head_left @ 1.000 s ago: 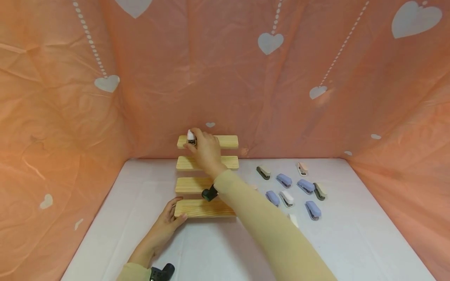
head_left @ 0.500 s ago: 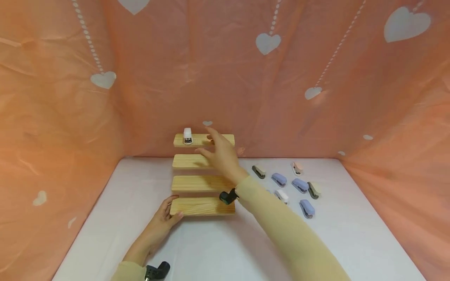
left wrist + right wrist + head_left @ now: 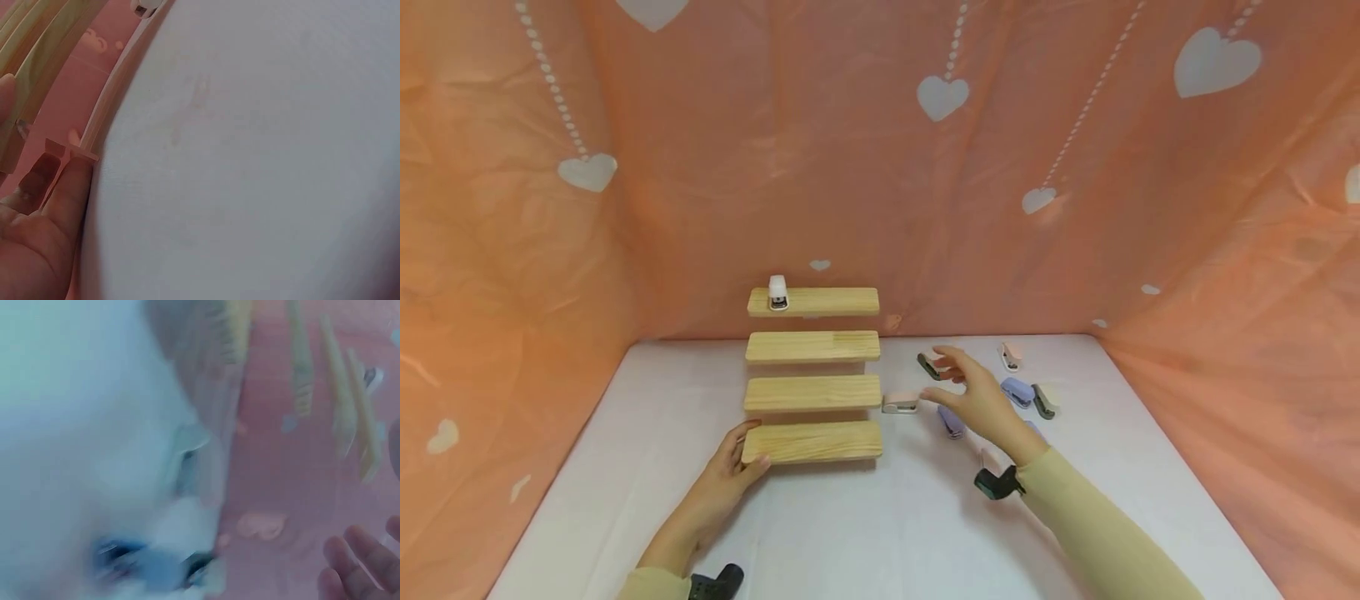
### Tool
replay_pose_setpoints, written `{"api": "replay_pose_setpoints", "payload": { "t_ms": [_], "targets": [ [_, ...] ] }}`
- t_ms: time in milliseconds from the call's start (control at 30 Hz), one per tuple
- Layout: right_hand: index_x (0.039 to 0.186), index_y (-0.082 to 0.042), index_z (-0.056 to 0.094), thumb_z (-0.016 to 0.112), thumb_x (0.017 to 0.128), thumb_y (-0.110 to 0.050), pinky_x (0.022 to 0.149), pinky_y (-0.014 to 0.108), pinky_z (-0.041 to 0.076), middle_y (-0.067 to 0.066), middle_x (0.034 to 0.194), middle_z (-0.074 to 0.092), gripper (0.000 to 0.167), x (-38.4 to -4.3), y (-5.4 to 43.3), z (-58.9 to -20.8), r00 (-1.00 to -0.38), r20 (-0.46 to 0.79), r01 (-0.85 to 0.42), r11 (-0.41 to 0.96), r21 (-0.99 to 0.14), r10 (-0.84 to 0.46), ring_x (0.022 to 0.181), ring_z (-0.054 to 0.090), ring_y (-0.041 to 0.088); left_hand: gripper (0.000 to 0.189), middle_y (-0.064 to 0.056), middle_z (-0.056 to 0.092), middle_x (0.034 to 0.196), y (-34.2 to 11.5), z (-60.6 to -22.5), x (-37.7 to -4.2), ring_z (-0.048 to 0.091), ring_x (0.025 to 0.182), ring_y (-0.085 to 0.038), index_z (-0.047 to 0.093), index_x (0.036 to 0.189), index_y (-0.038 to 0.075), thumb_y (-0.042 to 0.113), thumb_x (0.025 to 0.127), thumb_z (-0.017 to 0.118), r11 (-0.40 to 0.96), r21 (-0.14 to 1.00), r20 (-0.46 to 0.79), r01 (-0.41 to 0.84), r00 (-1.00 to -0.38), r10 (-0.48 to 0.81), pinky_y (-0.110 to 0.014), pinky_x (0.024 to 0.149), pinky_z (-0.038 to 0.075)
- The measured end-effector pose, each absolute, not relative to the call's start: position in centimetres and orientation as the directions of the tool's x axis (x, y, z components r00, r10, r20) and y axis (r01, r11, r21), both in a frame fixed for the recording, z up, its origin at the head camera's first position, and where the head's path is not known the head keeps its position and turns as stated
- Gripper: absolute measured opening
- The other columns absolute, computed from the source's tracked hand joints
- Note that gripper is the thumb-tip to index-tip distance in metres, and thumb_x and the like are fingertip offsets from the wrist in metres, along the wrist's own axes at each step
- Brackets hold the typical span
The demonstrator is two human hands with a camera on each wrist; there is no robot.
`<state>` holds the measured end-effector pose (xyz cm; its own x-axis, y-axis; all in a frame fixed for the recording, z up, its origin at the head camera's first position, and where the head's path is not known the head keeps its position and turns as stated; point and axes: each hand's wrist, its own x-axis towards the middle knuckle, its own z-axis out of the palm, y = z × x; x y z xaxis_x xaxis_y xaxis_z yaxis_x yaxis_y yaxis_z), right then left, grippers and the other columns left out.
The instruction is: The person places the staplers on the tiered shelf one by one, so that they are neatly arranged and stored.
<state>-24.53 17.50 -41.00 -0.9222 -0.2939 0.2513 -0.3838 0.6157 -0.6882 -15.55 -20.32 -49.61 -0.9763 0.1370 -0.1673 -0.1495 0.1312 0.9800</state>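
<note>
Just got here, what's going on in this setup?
A person is working with mini staplers and a four-board wooden rack. The left hand grips the left end of the bottom board. A white stapler sits near the left end of the top board. The right hand is empty, over the loose staplers on the table; a pink stapler lies just right of the rack.

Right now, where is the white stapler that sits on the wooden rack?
In the head view, the white stapler sits on the top board of the wooden rack, near its left end, with the orange-pink backdrop behind.
</note>
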Motion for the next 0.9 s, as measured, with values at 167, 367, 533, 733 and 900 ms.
{"api": "replay_pose_setpoints", "payload": {
  "t_ms": [167, 367, 533, 733, 900],
  "targets": [
    [0.136, -0.016, 0.051, 0.079, 0.081, -0.031, 0.088, 0.043, 0.051, 0.005, 0.119, 0.063, 0.064, -21.6, 21.0, -43.4, -0.939, 0.221, -0.340, 0.604, -0.721, -0.264, 0.102, 0.062, 0.023, 0.069, -0.023, 0.008, 0.159, -20.5, -49.8, -15.6, 0.015, 0.143, -0.040, 0.019, 0.150, 0.016, 0.021, 0.095, 0.062, 0.114, 0.984, -0.150, -0.134, -0.978, 0.143, -0.048, 0.113, 0.020],
    [0.132, -0.007, 0.054, 0.077, 0.083, -0.032, 0.090, 0.045, 0.050, 0.013, 0.121, 0.062, 0.060, -19.0, 23.6, -45.8, -0.968, 0.179, -0.250, 0.581, -0.775, -0.177, 0.109, 0.059, 0.029, 0.070, -0.020, 0.010, 0.159, -20.5, -50.0, -15.7, 0.017, 0.143, -0.037, 0.020, 0.150, 0.017, 0.023, 0.095, 0.063, 0.091, 0.987, -0.147, -0.134, -0.978, 0.147, -0.048, 0.113, 0.021],
    [0.130, -0.007, 0.056, 0.074, 0.086, -0.036, 0.096, 0.045, 0.047, 0.013, 0.127, 0.059, 0.057, -18.0, 24.6, -47.7, -0.993, 0.078, -0.115, 0.532, -0.839, -0.093, 0.117, 0.054, 0.031, 0.071, -0.016, 0.010, 0.160, -20.4, -50.1, -15.8, 0.016, 0.144, -0.035, 0.020, 0.150, 0.018, 0.022, 0.094, 0.064, 0.055, 0.984, -0.175, -0.169, -0.974, 0.143, -0.047, 0.114, 0.021],
    [0.138, -0.008, 0.048, 0.074, 0.086, -0.030, 0.102, 0.039, 0.042, 0.011, 0.136, 0.052, 0.062, -17.7, 25.5, -49.6, -0.984, -0.125, 0.062, 0.418, -0.906, -0.126, 0.124, 0.047, 0.029, 0.075, -0.016, 0.009, 0.160, -20.5, -50.0, -15.7, 0.012, 0.145, -0.035, 0.019, 0.151, 0.019, 0.025, 0.093, 0.065, 0.032, 0.978, -0.209, -0.207, -0.968, 0.142, -0.048, 0.115, 0.016],
    [0.140, -0.008, 0.043, 0.076, 0.084, -0.021, 0.089, 0.022, 0.047, 0.012, 0.139, 0.047, 0.066, -17.8, 26.5, -50.7, -0.965, -0.174, 0.092, 0.367, -0.926, -0.198, 0.116, 0.049, 0.024, 0.077, -0.015, 0.005, 0.161, -20.5, -50.0, -15.4, 0.007, 0.146, -0.034, 0.016, 0.152, 0.019, 0.026, 0.093, 0.065, 0.026, 0.973, -0.229, -0.227, -0.962, 0.149, -0.047, 0.116, 0.013]
  ]
}}
